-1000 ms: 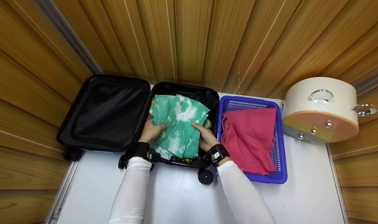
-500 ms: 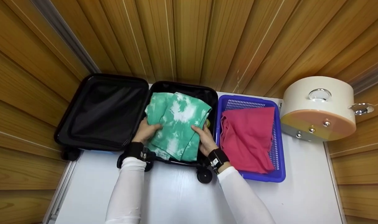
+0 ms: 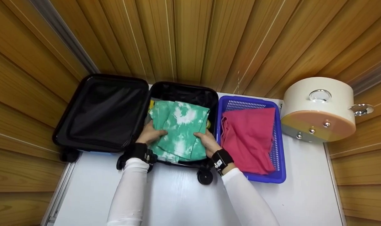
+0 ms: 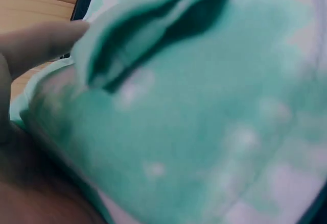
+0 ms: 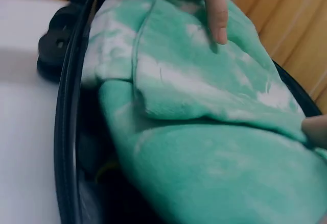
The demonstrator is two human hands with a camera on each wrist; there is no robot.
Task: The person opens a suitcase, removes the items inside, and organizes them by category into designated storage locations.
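Observation:
A folded green-and-white tie-dye cloth (image 3: 184,128) lies inside the right half of an open black suitcase (image 3: 185,86). My left hand (image 3: 151,133) grips its left side, thumb on top and the other fingers beneath the edge. On the opposite side, my right hand (image 3: 207,139) holds the cloth with its thumb over the top fold. The left wrist view shows the fold of the cloth (image 4: 168,106) up close, with a fingertip touching it. In the right wrist view the cloth (image 5: 204,168) bulges beside the suitcase rim (image 5: 66,117).
The suitcase's other half (image 3: 105,113) lies open at left. A blue plastic basket (image 3: 281,169) with a folded red cloth (image 3: 250,141) stands right of the suitcase. Beyond it sits a cream round case (image 3: 319,103) with metal handles. Wooden panels (image 3: 190,40) surround the white tabletop (image 3: 177,197).
The cloth first spread leftward between my hands, then its far edge came down toward me. A yellow item shows again by its upper left corner. Both hands have kept their hold.

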